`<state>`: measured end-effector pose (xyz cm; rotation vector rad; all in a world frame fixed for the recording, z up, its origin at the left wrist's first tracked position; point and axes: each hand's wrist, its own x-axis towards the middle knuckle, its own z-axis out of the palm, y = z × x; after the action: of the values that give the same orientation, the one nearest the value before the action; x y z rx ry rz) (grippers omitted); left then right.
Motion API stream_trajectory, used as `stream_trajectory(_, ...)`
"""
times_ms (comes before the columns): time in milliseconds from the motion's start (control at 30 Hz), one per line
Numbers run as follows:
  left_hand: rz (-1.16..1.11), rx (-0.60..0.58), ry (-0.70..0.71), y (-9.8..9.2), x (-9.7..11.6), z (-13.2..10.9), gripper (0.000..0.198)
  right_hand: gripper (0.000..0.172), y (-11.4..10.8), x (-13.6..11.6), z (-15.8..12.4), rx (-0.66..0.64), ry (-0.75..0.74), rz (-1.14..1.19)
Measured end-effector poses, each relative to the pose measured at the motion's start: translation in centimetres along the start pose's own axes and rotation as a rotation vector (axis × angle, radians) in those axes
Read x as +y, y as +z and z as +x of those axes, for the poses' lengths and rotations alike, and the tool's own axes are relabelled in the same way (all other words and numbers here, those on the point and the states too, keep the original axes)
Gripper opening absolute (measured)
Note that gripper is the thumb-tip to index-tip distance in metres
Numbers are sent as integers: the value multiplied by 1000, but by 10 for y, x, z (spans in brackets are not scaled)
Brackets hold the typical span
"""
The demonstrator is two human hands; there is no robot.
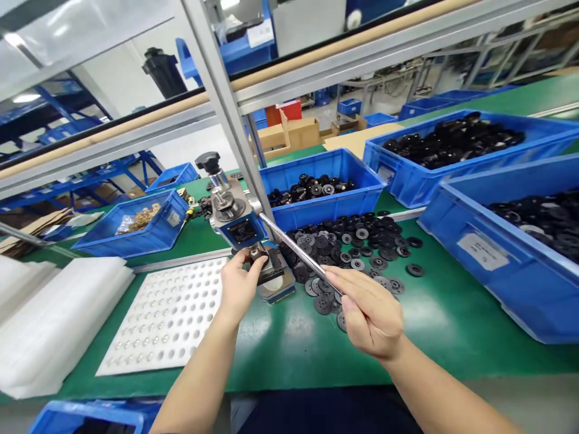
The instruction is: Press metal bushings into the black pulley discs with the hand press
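A blue hand-lever press with a black knob on top stands on the green bench. My right hand is closed round the end of its long metal lever, which slopes down toward me. Under the press head, the thumb and fingers of my left hand pinch a small dark part at the fixture; its exact kind is partly hidden by the fingers. To the right of the press base lies a heap of black disc-shaped gears, close to the right hand.
A white foam tray with rows of holes, several filled with small shiny parts, lies left. White foam sheets are stacked beyond it. Blue bins of black parts stand behind and right. A metal frame post rises behind the press.
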<state>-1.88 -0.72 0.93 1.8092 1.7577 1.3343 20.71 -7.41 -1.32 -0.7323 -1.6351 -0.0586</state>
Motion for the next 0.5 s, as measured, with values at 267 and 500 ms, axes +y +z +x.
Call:
stream_trajectory(267, -43, 11, 13, 6, -6, -1, 14, 39, -3, -16, 13, -197, 68, -401)
stream_trajectory(500, -43, 1, 24, 8, -11, -2, 14, 24, 11, -5, -10, 4, 118, -451)
